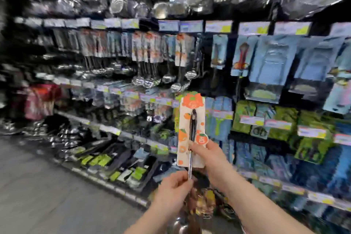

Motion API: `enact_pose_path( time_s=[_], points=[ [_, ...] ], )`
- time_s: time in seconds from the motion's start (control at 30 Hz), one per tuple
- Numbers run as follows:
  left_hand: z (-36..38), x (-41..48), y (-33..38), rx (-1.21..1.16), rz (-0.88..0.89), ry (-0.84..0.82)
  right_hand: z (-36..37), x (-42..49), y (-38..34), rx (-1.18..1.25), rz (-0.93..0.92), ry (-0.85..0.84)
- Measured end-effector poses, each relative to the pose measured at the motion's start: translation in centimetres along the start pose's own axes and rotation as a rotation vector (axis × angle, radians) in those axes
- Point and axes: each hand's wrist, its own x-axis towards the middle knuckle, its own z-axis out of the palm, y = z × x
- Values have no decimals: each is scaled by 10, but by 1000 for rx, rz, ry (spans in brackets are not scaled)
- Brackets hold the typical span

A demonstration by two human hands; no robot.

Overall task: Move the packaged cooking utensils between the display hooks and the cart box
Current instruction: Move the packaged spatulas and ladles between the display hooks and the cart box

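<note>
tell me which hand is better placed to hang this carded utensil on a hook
Probably the right hand. It pinches the orange-printed card itself, up near the display hooks, so it can steer the card's top. The left hand only grips the metal shaft below the card.

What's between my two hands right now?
Head view: a bare stretch of the utensil's metal shaft runs between the left hand and right hand, below the orange card.

A shop aisle: price-tagged shelves (218,26) of hanging packaged ladles (144,49) and utensils.
</note>
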Motion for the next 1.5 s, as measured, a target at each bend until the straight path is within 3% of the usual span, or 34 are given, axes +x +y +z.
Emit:
enact_pose_path(
  time_s=[0.27, 0.5, 0.87, 1.1, 1.5],
  points=[
    [-231, -48, -14, 1, -17, 267, 249, 20, 11, -7, 0, -274],
    [-347, -29, -24, -53, 20, 382, 375, 65, 15, -45, -68, -289],
    [-511, 104, -7, -31, 66, 447, 514, 241, 3, -27, -122, -345],
    [-590, 212, 11, -41, 93, 421, 566, 354, -22, -60, -208, -344],
    [-690, 358, 36, 30, 142, 182, 626, 497, -40, -14, -226, -25]
  ],
)
